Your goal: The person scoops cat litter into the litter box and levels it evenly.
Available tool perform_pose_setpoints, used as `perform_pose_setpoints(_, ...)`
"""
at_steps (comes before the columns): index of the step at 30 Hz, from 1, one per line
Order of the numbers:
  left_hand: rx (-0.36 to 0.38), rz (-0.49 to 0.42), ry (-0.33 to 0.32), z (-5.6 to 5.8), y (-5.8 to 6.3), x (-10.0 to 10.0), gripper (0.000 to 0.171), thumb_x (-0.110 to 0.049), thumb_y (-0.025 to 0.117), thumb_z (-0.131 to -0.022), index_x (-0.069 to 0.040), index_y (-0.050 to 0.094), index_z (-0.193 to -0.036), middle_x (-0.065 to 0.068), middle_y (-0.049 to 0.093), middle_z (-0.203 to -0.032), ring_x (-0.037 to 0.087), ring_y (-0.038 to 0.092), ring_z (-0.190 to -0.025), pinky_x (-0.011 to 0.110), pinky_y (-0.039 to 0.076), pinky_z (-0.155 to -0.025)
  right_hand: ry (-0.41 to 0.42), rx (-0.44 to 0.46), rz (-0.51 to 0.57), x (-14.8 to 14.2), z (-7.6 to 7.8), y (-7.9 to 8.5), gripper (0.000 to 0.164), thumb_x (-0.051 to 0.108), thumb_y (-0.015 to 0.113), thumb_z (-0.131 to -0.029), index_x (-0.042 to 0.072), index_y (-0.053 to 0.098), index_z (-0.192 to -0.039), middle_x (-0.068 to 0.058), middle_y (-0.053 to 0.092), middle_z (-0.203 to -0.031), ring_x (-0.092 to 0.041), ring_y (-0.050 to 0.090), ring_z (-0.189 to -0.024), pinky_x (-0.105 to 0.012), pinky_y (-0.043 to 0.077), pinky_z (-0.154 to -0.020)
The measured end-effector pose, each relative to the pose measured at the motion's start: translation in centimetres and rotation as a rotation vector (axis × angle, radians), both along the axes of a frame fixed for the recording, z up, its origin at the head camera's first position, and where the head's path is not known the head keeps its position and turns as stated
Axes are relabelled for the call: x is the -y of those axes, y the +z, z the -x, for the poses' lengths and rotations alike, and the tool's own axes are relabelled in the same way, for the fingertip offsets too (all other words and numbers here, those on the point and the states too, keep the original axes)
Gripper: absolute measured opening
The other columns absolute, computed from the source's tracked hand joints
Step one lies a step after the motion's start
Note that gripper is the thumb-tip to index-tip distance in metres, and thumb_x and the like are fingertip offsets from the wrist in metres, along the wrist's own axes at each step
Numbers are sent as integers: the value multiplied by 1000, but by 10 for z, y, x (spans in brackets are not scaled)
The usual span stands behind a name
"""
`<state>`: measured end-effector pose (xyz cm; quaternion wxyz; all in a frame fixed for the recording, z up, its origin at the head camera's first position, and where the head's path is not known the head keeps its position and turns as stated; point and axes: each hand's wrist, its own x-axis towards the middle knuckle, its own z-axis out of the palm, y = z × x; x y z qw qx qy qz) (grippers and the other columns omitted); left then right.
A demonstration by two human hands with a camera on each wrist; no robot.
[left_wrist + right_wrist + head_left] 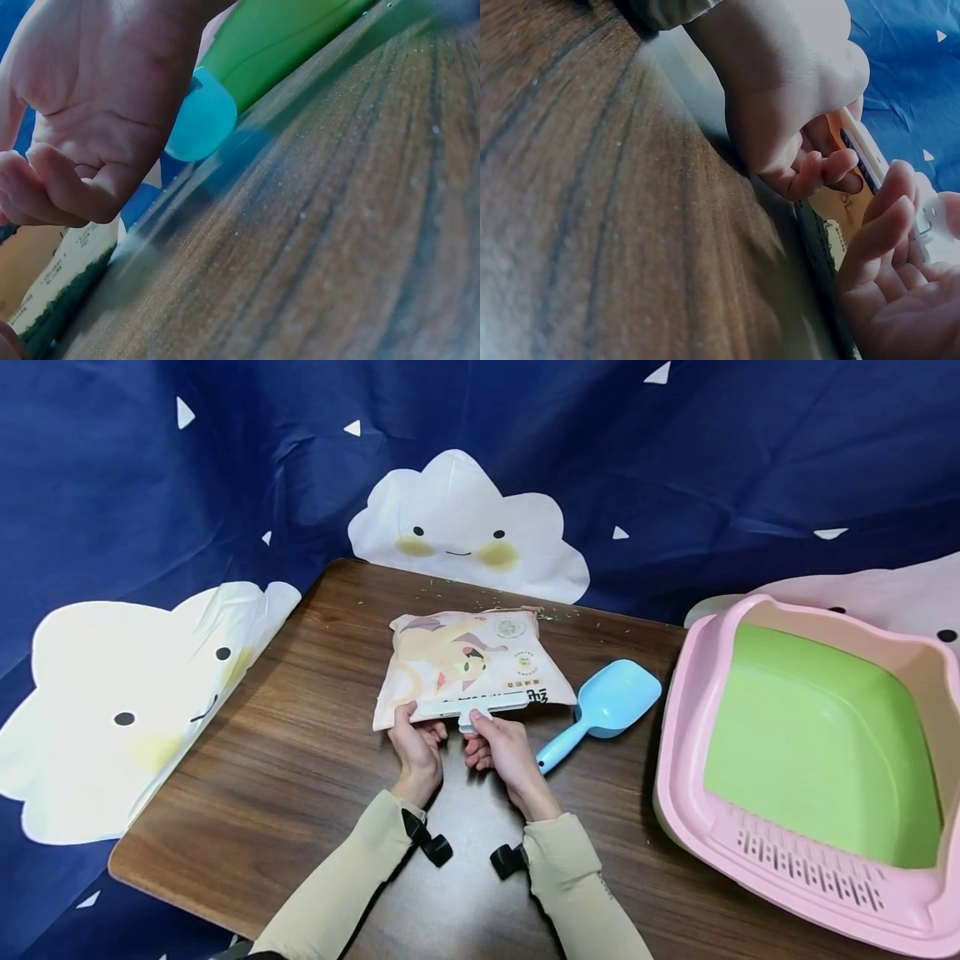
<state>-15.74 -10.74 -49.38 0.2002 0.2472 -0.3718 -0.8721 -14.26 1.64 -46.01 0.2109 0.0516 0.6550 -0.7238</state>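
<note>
A pale printed bag (450,652) with a cartoon cat lies on the table, and a long white bag clip (495,701) spans its near edge. My left hand (417,753) grips the bag's near left corner at the clip's end, thumb on top. With thumb and fingers, my right hand (508,756) pinches the tab at the clip's middle. In the right wrist view the white clip (868,154) runs between both hands. The left wrist view shows curled fingers of the right hand (97,112) beside the bag (56,285); most of the left hand is outside that view.
A light blue scoop (618,697) lies right of the bag, its handle close to my right hand. Farther right stands a pink and green litter box (678,760). Small crumbs (551,614) are scattered behind the bag. A blue cloud-print cloth (262,460) hangs behind the brown table (285,777).
</note>
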Motion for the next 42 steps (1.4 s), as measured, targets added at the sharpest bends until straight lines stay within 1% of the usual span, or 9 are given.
perform_pose_setpoints(4, 4, -7, -6, 0, -1, 0, 17, -14, 37, -89, -6, 50, -84, -3, 58, -48, 10, 39, -31, 21, 30, -35, -1, 6, 9, 0, 0, 1, 46, 31, 53, -99, -14, 61, -95, 3, 58, -59, -7, 57, -49, -18, 45, -48)
perform_pose_setpoints(8, 8, -25, -14, 1, -2, 1, 21, -15, 37, -89, -5, 53, -81, -3, 59, -50, 11, 38, -32, 21, 31, -36, -5, 13, 7, -1, -1, 3, 39, 29, 54, -99, -9, 62, -90, 3, 57, -58, -7, 56, -48, -18, 44, -47)
perform_pose_setpoints(11, 14, -33, -21, 1, -1, 1, 22, -16, 36, -90, -5, 54, -81, -3, 61, -53, 11, 38, -33, 21, 31, -36, -3, 13, -4, -1, -1, 5, 38, 29, 54, -98, -6, 63, -88, 3, 57, -58, -8, 56, -48, -18, 44, -47)
perform_pose_setpoints(15, 15, -40, -20, 1, -1, 2, 22, -16, 36, -90, -6, 54, -83, -2, 63, -56, 11, 37, -34, 21, 30, -37, 10, 13, -15, -2, -1, 5, 42, 31, 54, -98, -10, 62, -92, 3, 58, -59, -8, 57, -49, -19, 45, -48)
perform_pose_setpoints(22, 22, -38, -17, 1, -2, 2, 24, -18, 36, -90, -6, 56, -83, -2, 63, -58, 11, 37, -35, 21, 30, -38, 30, 17, -29, -4, -1, 7, 43, 32, 55, -98, -9, 63, -93, 3, 58, -60, -8, 58, -50, -19, 45, -49)
perform_pose_setpoints(26, 31, -38, -21, 1, -2, 2, 25, -19, 37, -90, -6, 57, -84, -3, 64, -60, 11, 38, -37, 21, 30, -38, 35, 20, -30, -5, -1, 7, 45, 32, 54, -98, -12, 62, -95, 2, 59, -60, -8, 58, -50, -19, 46, -49)
perform_pose_setpoints(33, 32, -43, -18, 1, -2, 2, 24, -19, 37, -91, -7, 58, -87, -3, 65, -63, 11, 38, -39, 20, 31, -38, 37, 34, -18, -7, -1, 8, 45, 33, 54, -98, -12, 61, -93, 2, 59, -60, -9, 59, -50, -19, 45, -48)
perform_pose_setpoints(42, 38, -32, -14, 1, -2, 1, 22, -19, 38, -92, -9, 55, -83, -4, 63, -61, 10, 39, -39, 20, 31, -38, 44, 26, -26, -9, -1, 10, 44, 32, 55, -98, -12, 62, -93, 2, 59, -59, -9, 59, -49, -19, 46, -48)
